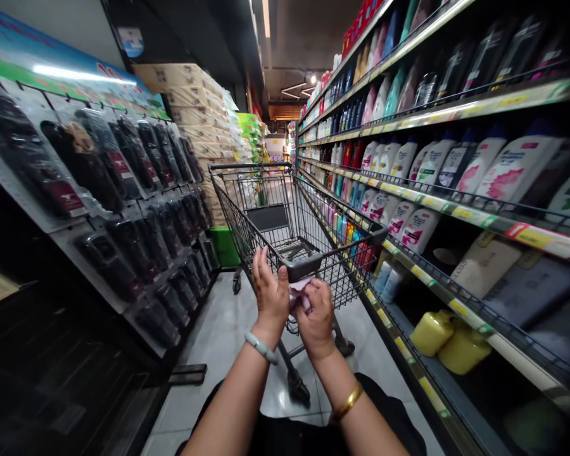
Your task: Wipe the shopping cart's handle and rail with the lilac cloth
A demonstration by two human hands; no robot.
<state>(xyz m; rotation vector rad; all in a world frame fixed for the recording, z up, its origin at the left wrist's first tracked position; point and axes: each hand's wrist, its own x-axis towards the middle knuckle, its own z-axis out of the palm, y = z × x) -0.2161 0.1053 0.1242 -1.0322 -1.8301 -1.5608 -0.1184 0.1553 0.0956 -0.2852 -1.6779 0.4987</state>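
My left hand (272, 291) is raised in front of a shopping cart (320, 253), its fingers stretched out and the palm turned to the right. A pale bangle sits on that wrist. Beside it, my right hand (316, 313) has its fingers curled round a crumpled, pale pinkish cloth or tissue (300, 290); which of the two I cannot make out. The cloth lies between my hands, close to the left palm. Just beyond it is the cart's dark handle (303, 268). No goods show in the cart's wire basket.
Shelves (456, 209) of shampoo bottles (517, 168) line the right, with yellow bottles (449, 342) low down. Packaged dark goods hang on a rack (123, 152) at left. Stacked cartons (194, 107) stand behind it. The aisle runs ahead past the cart over a tiled floor (218, 323).
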